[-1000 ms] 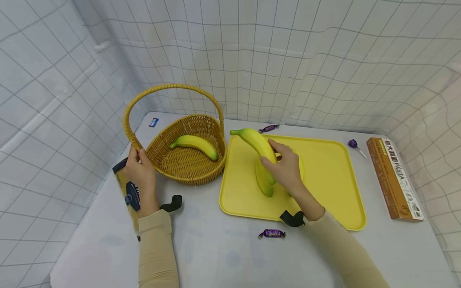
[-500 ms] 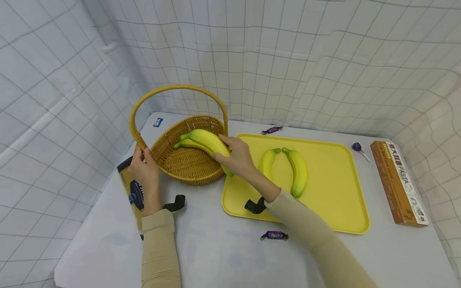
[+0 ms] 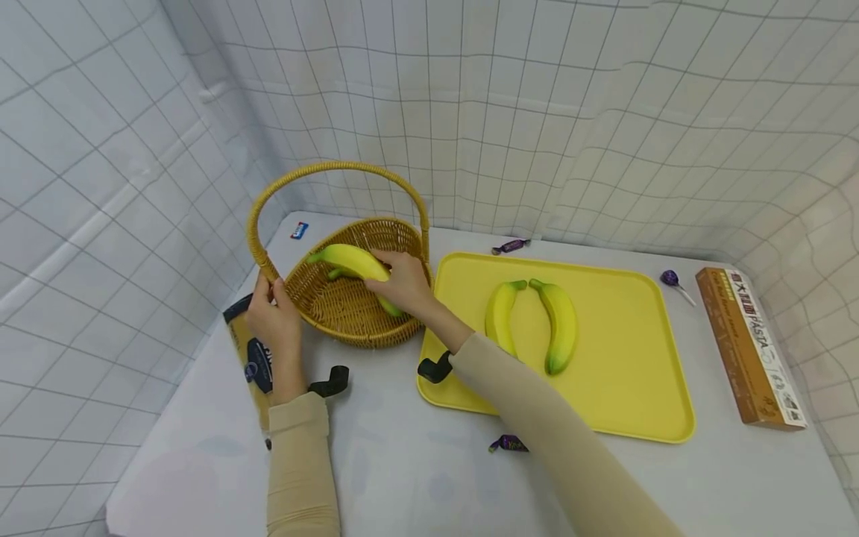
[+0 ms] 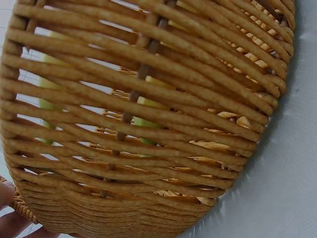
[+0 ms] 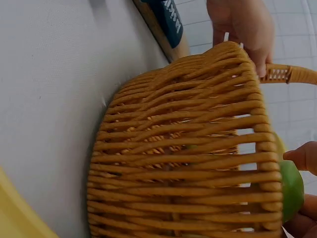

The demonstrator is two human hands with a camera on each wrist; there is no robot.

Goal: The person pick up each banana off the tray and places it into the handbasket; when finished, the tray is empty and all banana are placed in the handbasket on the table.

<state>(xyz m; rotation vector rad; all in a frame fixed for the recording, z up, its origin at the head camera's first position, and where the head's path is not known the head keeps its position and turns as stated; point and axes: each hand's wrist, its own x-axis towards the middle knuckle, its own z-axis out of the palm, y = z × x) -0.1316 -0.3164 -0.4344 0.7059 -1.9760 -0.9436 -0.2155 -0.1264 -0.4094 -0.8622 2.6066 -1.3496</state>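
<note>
Two hands are busy at the basket: the fingers of the right hand [image 3: 404, 283] are clamped around a banana [image 3: 350, 259], holding it within the mouth of the wicker basket [image 3: 354, 337]; whether it touches the weave is unclear. The left hand's [image 3: 275, 322] fingers pinch the basket at the foot of its arched handle [image 3: 338, 167]. Beneath the held fruit lies another banana [image 3: 338, 274], mostly hidden. Just right of the basket, the yellow tray [image 3: 627, 365] carries a left banana [image 3: 501, 317] and a right banana [image 3: 559, 328], stems nearly meeting. Judging by this layout, loading the basket seems about half done: one banana in, one being placed, two left. Farther out on the desk [image 3: 392, 466] lie a lollipop [image 3: 669, 278] and a pasta box [image 3: 750, 349].
</note>
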